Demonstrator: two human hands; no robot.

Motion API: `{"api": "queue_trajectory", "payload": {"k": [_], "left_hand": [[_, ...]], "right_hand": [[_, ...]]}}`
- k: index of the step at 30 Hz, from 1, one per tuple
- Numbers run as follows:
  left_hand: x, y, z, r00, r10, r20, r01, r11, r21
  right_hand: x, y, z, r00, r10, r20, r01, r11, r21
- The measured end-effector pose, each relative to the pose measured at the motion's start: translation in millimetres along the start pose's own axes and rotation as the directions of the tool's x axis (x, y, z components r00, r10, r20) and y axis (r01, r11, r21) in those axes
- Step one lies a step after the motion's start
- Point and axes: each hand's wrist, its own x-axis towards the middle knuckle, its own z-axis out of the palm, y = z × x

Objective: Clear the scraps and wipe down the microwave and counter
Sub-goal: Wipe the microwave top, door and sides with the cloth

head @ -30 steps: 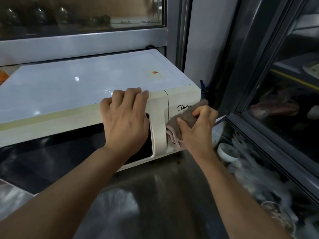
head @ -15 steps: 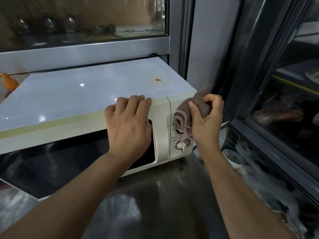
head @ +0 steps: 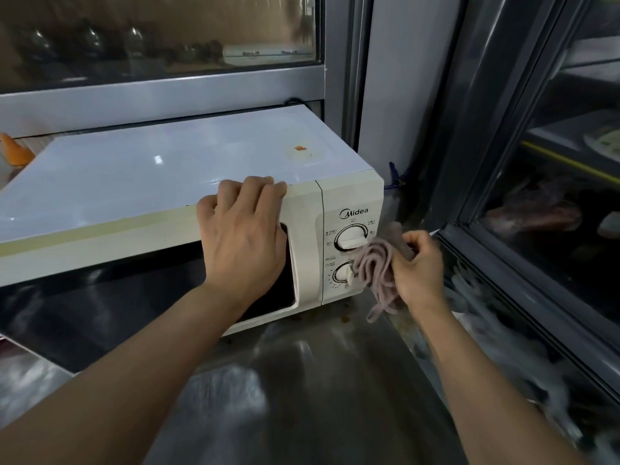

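A cream microwave [head: 161,176] stands on a steel counter [head: 302,380], its dark glass door facing me. My left hand [head: 245,239] rests on the door's top right corner, fingers curled over the upper edge. My right hand [head: 417,266] grips a bunched pinkish-grey cloth [head: 379,266] and holds it against the right edge of the control panel, beside the lower dial [head: 342,273]. The upper dial [head: 350,238] shows uncovered. Small brown scraps [head: 344,318] lie on the counter just under the microwave's front right corner.
A glass-fronted cabinet [head: 553,196] with a dark metal frame runs along the right, holding food. Behind the microwave is a grey window frame [head: 161,95]. An orange object [head: 15,152] sits at the far left. A blue cord [head: 394,177] hangs by the wall.
My right hand has carried the cloth down from the top of the control panel to its lower right edge, uncovering the brand name and upper dial. My left hand has stayed on the door's top edge.
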Motion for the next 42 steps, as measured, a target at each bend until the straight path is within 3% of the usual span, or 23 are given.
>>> {"api": "queue_trajectory", "payload": {"k": [3, 6, 8, 11, 15, 17, 20, 23, 25, 33, 38, 42], "left_hand": [[-0.2, 0.1, 0.9, 1.0, 0.003, 0.0, -0.003, 1.0, 0.001], [-0.1, -0.9, 1.6, 1.0, 0.004, -0.011, -0.004, 1.0, 0.006], [-0.9, -1.4, 2.5, 1.0, 0.01, -0.014, -0.01, 1.0, 0.008], [-1.0, -1.9, 3.6, 1.0, 0.012, -0.018, -0.012, 1.0, 0.006], [-0.9, -1.3, 3.2, 1.0, 0.004, -0.013, -0.004, 1.0, 0.0], [-1.0, -1.6, 3.6, 1.0, 0.004, -0.015, -0.004, 1.0, 0.003], [-1.2, -1.8, 4.5, 1.0, 0.003, -0.011, -0.003, 1.0, 0.007], [-0.7, -2.1, 3.8, 1.0, 0.005, -0.01, -0.005, 1.0, 0.006], [-0.7, -2.3, 3.1, 1.0, 0.01, -0.016, -0.009, 1.0, 0.005], [-1.1, -1.6, 3.8, 1.0, 0.016, -0.019, -0.015, 1.0, 0.01], [-1.1, -2.1, 2.8, 1.0, 0.017, -0.022, -0.017, 1.0, 0.007], [-0.8, -1.9, 3.8, 0.999, 0.025, -0.043, -0.025, 1.0, -0.001]], "right_hand": [[-16.9, -9.4, -0.5, 0.985, -0.103, -0.142, 0.108, 0.994, 0.032], [-23.9, -35.4, 12.5, 0.935, -0.314, -0.163, 0.32, 0.947, 0.011], [-24.8, -42.8, 23.5, 0.922, -0.349, -0.17, 0.355, 0.935, 0.008], [-25.2, -34.5, 30.6, 0.936, -0.313, -0.161, 0.318, 0.948, 0.008], [-21.3, -15.7, 15.6, 0.994, -0.076, -0.081, 0.074, 0.997, -0.019], [-29.9, -11.1, 5.3, 0.988, -0.063, -0.138, 0.054, 0.996, -0.071], [-58.0, -22.0, 8.4, 0.942, -0.267, -0.202, 0.253, 0.963, -0.092], [-69.1, -44.4, 34.6, 0.845, -0.518, -0.133, 0.496, 0.852, -0.166], [-70.4, -52.9, 52.4, 0.797, -0.597, -0.093, 0.567, 0.793, -0.224], [-90.8, -43.4, 63.6, 0.886, -0.461, 0.054, 0.445, 0.812, -0.378], [-107.1, -36.1, 52.1, 0.929, -0.362, 0.082, 0.371, 0.896, -0.245], [-99.6, -41.8, 62.6, 0.904, -0.427, 0.003, 0.422, 0.894, -0.149]]}}
